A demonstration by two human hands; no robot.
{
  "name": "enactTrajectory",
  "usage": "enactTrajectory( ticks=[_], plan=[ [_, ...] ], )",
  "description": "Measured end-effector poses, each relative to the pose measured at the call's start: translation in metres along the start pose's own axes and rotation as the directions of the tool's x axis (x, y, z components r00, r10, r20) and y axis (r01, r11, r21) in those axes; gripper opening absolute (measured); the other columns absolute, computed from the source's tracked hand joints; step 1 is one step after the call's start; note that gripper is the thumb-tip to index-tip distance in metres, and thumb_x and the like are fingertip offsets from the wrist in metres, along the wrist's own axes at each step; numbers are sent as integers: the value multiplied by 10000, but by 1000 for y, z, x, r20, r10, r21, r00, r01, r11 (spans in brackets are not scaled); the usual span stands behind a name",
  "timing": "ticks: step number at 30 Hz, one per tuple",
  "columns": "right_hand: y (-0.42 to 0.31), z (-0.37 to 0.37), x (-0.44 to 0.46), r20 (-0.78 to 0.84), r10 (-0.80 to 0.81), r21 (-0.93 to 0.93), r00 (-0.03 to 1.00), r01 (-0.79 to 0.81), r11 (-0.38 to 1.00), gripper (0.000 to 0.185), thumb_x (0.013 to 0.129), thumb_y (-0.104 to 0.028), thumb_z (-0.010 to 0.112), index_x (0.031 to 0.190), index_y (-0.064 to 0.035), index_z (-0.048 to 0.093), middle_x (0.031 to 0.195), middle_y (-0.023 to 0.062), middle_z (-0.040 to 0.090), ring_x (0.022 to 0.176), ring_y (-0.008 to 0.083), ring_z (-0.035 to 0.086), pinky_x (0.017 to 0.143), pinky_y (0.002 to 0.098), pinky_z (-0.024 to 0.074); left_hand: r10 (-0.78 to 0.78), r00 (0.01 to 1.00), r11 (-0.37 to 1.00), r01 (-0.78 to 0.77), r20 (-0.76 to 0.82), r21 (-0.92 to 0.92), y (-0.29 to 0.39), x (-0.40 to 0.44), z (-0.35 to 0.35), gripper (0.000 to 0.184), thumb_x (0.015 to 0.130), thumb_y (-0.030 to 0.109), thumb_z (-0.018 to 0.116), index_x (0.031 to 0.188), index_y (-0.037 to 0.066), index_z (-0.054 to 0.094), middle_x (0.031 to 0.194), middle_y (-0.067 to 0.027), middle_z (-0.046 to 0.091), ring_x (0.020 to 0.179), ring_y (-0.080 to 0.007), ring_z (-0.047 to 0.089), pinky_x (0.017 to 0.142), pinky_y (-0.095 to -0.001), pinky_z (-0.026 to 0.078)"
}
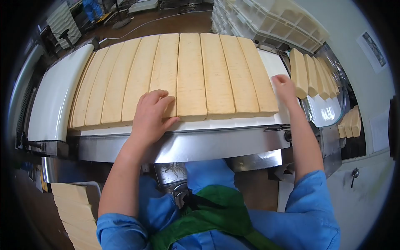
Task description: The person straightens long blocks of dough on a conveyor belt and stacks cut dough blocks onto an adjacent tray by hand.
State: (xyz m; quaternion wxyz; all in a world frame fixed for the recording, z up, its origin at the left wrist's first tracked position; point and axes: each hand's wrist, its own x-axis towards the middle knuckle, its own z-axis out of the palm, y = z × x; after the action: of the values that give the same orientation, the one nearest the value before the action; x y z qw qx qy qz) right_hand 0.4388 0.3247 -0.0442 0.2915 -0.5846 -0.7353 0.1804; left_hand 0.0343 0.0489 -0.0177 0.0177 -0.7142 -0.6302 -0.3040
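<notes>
A row of long pale-yellow blocks (191, 75) lies side by side across a white conveyor belt (56, 96). My left hand (153, 114) is curled over the near end of one block (166, 62) at mid-row, fingers on top and thumb low at its front end. To the right of the row, my right hand (285, 86) is raised above the belt, apart from the last block (256, 75). Its fingers are curled together, and I cannot see whether anything is inside them.
Several narrower blocks (299, 73) stand on the right, by a clear curved guard (343, 106). White plastic crates (287, 21) are stacked behind the belt. A steel edge (216, 143) runs along the front. More blocks (73, 208) lie at lower left. A person in blue (91, 9) stands far back.
</notes>
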Motion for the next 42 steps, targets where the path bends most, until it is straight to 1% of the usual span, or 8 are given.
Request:
enactTrajectory(
  ticks=[10,13,16,21,29,35,39,42],
  plan=[
    [89,-58,15,-347,200,-540,916,-369,756,621,863,-473,602,1241,19,585,1127,205,673,1061,371,641,914,459,512,-15,1000,1000,15,3,4,-4,-2,-4,567,627,124,864,1141,54,636,1213,-149,584,1152,-351,529,995,-428,438],
    [120,-89,-8,-59,568,594,821,-429,681,630,849,-445,616,1255,34,559,1223,205,631,1000,348,676,910,434,519,-25,1000,1000,25,14,-1,-5,-3,-7,567,625,124,865,1140,55,637,1210,-147,584,1152,-348,529,994,-426,438],
    [124,-120,-34,65,624,574,779,-541,615,674,840,-440,644,1298,42,537,1276,192,607,1105,342,634,963,399,489,-29,999,1000,28,22,5,-6,-3,-8,564,627,124,866,1138,54,638,1205,-145,586,1148,-347,531,992,-424,439],
    [84,-60,-52,-128,63,-141,990,-81,987,770,762,-318,732,1401,27,475,1365,219,544,1282,324,514,1077,363,401,-40,999,999,40,31,-7,-7,-5,-9,551,632,123,864,1129,52,638,1201,-149,587,1143,-349,535,989,-424,440],
    [0,-6,-63,55,-238,-11,970,239,971,648,733,-230,726,1331,-46,557,1324,153,567,1243,280,541,1064,363,414,36,998,998,-34,45,-44,9,4,1,504,660,114,847,1112,48,636,1220,-159,583,1156,-354,535,988,-426,445],
    [31,-13,-13,203,170,382,964,-238,893,595,741,-275,721,1282,-66,589,1299,152,581,1210,308,557,1024,381,444,45,998,998,-42,52,-50,11,6,4,485,671,101,837,1109,45,637,1229,-155,587,1164,-352,534,990,-425,448],
    [33,-41,27,-373,17,-617,927,-262,742,636,761,-387,744,1276,-51,583,1317,223,553,1187,365,570,979,431,475,26,997,999,-23,77,-49,8,6,3,471,679,87,828,1108,44,639,1225,-155,591,1166,-354,534,985,-424,452],
    [73,-33,61,-502,365,-427,784,-591,684,678,763,-430,752,1281,-33,566,1301,260,542,1155,380,585,970,472,475,40,996,997,-35,77,-67,6,5,-1,474,678,84,827,1111,46,637,1223,-155,591,1164,-355,535,984,-426,452]
  ],
)
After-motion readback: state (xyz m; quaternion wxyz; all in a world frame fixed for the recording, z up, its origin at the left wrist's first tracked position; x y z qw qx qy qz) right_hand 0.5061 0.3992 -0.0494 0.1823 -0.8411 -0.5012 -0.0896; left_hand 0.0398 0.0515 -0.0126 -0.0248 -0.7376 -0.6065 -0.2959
